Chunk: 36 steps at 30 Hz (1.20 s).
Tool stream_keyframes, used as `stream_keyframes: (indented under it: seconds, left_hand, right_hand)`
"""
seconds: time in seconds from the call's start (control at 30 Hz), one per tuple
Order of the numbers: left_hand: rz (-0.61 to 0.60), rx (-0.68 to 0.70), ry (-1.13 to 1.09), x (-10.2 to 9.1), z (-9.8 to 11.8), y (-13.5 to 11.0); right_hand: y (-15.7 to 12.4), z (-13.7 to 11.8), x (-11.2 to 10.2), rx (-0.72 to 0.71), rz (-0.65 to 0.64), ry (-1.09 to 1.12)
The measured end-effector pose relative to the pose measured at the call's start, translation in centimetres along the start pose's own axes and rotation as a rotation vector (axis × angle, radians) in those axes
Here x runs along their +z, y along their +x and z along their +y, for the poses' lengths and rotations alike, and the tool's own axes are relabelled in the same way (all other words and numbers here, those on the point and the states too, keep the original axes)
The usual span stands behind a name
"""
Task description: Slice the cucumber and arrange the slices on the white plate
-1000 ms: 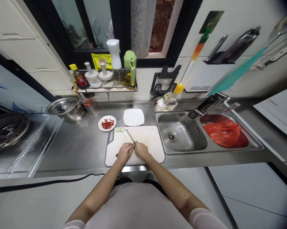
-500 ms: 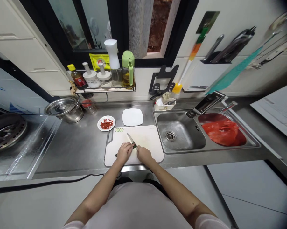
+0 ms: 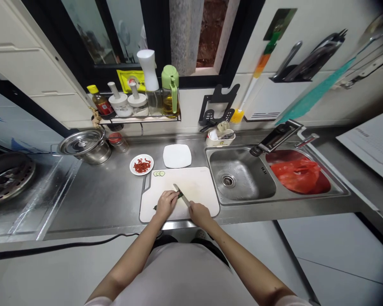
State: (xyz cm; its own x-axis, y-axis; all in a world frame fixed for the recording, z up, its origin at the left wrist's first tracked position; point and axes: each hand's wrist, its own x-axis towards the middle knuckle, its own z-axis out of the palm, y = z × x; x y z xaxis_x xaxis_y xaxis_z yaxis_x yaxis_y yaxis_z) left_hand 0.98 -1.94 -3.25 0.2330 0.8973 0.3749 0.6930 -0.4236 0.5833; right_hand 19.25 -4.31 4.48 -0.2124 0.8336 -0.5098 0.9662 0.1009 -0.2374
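Observation:
A white cutting board (image 3: 201, 182) lies on the steel counter in front of me. My left hand (image 3: 166, 203) is closed over a green cucumber (image 3: 180, 194), which it mostly hides, pressing it to the board. My right hand (image 3: 199, 213) grips the handle of a knife (image 3: 181, 195), whose blade angles up-left across the cucumber's exposed end. Three cucumber slices (image 3: 159, 173) lie at the board's far left corner.
A small plate of chopped red chili (image 3: 142, 164) and a white square plate (image 3: 177, 156) sit behind the board. A sink (image 3: 242, 180) lies to the right, with a red bag (image 3: 295, 174) in the second basin. A steel pot (image 3: 85, 145) stands left; condiment bottles fill the shelf (image 3: 140, 119).
My right hand has drawn back toward me and to the right, pulling the knife along the cucumber's end. The left hand has stayed on the cucumber.

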Motion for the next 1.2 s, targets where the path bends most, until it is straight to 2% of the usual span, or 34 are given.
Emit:
stream_keyframes:
  seconds: [0.27,0.57,0.7,0.8,0.97,1.07,1.2]
  left_hand:
    - [-0.016,-0.068,0.035,0.0,0.7,0.1]
    - [0.051,-0.092,0.103,-0.9,1.6,-0.5]
    - [0.082,-0.214,0.159,-1.7,2.4,-0.8]
    - [0.098,-0.322,0.188,-2.6,3.2,0.2]
    - [-0.096,-0.300,0.212,-4.0,3.5,3.4]
    - [-0.202,-0.285,0.189,-4.3,3.0,4.5]
    - [-0.239,-0.301,0.101,-4.2,2.9,4.9]
  right_hand:
    - [-0.1,0.8,-0.9,0.035,0.068,-0.129]
    - [0.6,1.8,-0.9,0.049,0.185,-0.181]
    - [0.7,2.0,-1.0,0.042,0.219,-0.206]
    - [0.7,2.1,-1.3,0.023,0.273,-0.243]
    - [0.6,2.2,-1.8,-0.045,0.387,-0.291]
    - [0.5,2.1,-2.0,-0.071,0.432,-0.301]
    - [0.2,2.2,-2.1,-0.092,0.463,-0.313]
